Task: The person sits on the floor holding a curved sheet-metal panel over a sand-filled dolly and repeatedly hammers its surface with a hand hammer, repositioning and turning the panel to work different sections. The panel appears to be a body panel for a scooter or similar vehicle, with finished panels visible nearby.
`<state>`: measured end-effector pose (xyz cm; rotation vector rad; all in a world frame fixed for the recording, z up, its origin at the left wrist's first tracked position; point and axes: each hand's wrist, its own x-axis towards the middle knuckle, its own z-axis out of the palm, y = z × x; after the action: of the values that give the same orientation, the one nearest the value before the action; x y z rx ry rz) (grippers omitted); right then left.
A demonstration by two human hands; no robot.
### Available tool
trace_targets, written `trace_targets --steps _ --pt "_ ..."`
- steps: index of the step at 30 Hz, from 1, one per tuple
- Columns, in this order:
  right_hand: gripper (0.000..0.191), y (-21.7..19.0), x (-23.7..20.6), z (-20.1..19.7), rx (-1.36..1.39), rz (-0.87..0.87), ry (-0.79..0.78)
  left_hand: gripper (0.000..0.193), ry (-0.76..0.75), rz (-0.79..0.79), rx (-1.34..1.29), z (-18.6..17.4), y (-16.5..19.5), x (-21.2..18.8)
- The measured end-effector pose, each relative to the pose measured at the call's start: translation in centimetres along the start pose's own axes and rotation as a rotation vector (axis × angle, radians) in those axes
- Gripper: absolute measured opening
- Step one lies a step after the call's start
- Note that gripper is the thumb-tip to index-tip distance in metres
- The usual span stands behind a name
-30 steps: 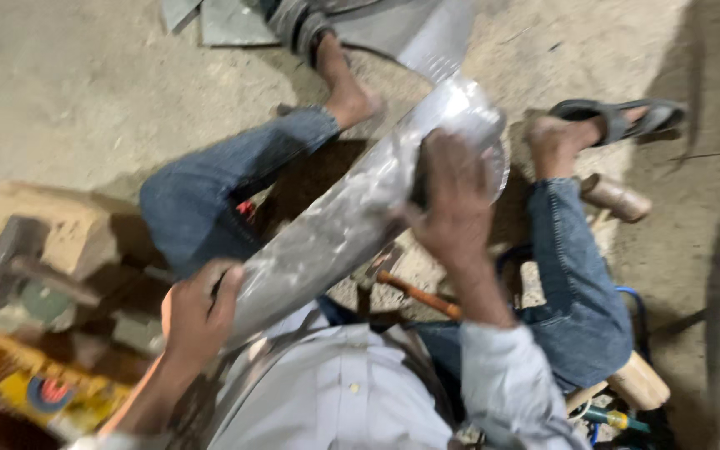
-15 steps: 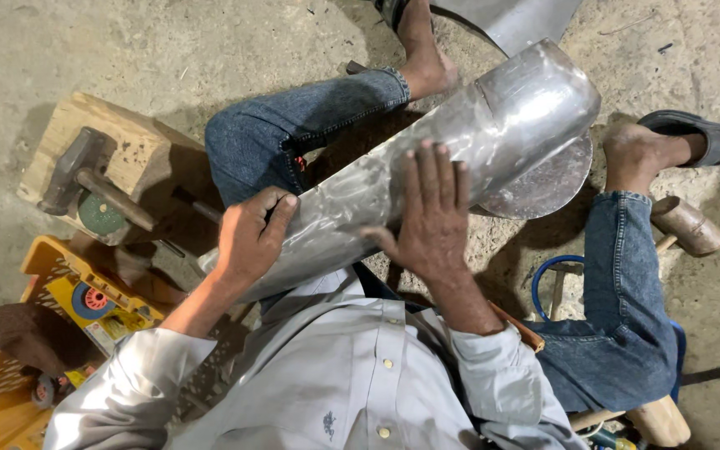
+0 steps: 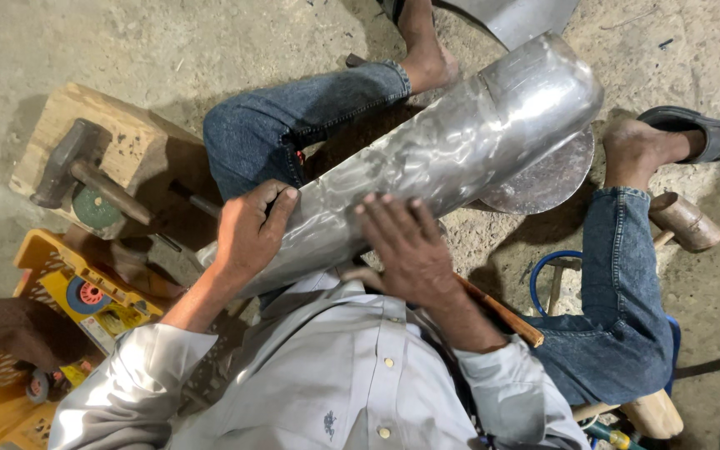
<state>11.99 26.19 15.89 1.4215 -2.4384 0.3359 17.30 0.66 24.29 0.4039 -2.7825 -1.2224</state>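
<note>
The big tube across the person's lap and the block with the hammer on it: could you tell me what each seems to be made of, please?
The tube, held by the left hand and right hand, looks like thin sheet metal, bare and shiny grey, with mottled reflections. The block looks like raw pale wood, unpainted and scuffed. The hammer seems to have a dull dark metal head and a wooden handle.

The near end of the metal tube (image 3: 427, 158) lay hidden beneath the left hand (image 3: 247, 233) and shirt. The right hand (image 3: 410, 246) covered part of a wooden handle (image 3: 502, 312). The frame's top edge cut off a metal sheet (image 3: 514, 17).
</note>
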Motion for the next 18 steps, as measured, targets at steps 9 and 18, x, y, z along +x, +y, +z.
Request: trace_targets --steps 9,18 --pt "0.110 3.3 -1.3 -1.4 -0.043 0.225 -0.046 0.024 0.006 -0.043 -0.018 0.0 0.1 -0.3" --pt "0.099 -4.2 2.0 0.1 0.097 -0.116 -0.064 0.022 0.027 0.012 -0.027 -0.2 -0.1 -0.3"
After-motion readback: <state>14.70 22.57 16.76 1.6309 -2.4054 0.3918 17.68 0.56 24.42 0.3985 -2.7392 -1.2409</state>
